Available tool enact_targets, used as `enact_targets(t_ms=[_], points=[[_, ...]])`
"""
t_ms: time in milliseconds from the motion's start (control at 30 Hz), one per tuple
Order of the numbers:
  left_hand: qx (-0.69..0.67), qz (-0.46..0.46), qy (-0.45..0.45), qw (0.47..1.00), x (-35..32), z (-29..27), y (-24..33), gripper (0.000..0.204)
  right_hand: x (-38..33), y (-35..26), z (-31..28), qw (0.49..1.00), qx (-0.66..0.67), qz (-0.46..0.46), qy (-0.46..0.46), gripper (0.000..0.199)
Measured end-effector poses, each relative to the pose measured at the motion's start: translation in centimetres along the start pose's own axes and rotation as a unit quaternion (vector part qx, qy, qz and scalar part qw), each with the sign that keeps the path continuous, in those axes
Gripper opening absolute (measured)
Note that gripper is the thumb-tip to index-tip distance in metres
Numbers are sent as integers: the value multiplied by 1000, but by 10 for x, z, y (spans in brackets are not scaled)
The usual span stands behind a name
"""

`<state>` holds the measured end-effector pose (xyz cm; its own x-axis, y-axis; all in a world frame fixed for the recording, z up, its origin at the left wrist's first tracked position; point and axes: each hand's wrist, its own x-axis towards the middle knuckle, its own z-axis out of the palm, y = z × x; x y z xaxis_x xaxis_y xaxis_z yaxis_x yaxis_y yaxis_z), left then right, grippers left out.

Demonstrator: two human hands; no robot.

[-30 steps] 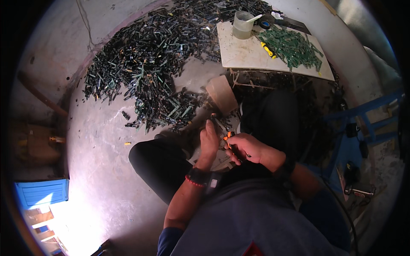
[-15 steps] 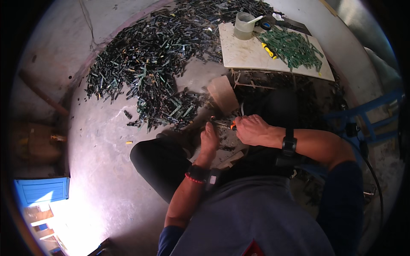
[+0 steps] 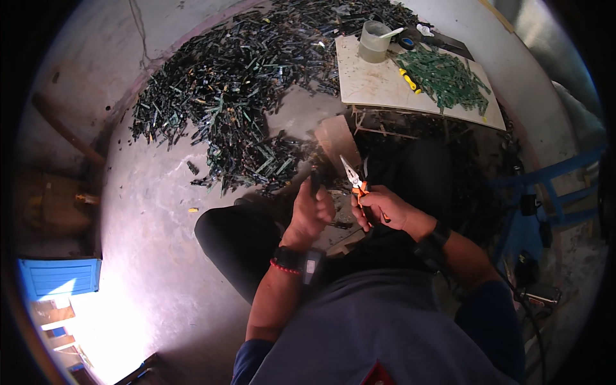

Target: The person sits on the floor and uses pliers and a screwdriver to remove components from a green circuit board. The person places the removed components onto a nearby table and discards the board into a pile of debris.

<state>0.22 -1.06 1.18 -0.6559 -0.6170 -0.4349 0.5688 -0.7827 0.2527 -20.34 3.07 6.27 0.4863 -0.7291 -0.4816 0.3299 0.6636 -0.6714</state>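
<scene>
Floor (image 3: pixel 151 224): is lying open left of my left knee (image 3: pixel 221 239).
Dark strips (image 3: pixel 224 109): are blocking my left hand (image 3: pixel 309 217) ahead.
Cardboard (image 3: pixel 332 138): is obstructing my pliers (image 3: pixel 356 182) just beyond their tips.

The right hand (image 3: pixel 378 208) is partly covering the pliers (image 3: pixel 357 185). The left hand (image 3: pixel 308 215) is hiding the lower end of a dark piece (image 3: pixel 314 178), which is looking too small and dim to tell. Shadow is obscuring the clutter (image 3: pixel 471 154) beneath the table (image 3: pixel 378 86). The top edge is cutting off the heap of strips (image 3: pixel 237 96), the lower edge the shirt (image 3: pixel 366 314), and glare is blanking out part of the floor (image 3: pixel 160 224).
</scene>
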Motion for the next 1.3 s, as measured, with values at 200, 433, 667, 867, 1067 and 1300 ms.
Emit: enact_targets(t_ms=[200,433,667,867,1067,1300], points=[[5,11,-26,1000,1,2,0,48,-1,-8,-6,994,-110,8,7,25],[4,-6,-23,1000,0,1,0,49,-4,-13,6,980,-197,28,-8,27],[29,3,39,999,-3,14,2,51,-8,-19,25,981,-183,62,-6,27],[1,-53,-42,998,-1,7,-1,50,8,-11,29,952,-259,-102,130,21],[26,-125,-78,989,-2,16,-10,52,27,-25,33,926,-276,-187,180,15],[110,-82,-23,990,-6,23,-11,52,37,-19,15,953,-197,-185,140,14]])
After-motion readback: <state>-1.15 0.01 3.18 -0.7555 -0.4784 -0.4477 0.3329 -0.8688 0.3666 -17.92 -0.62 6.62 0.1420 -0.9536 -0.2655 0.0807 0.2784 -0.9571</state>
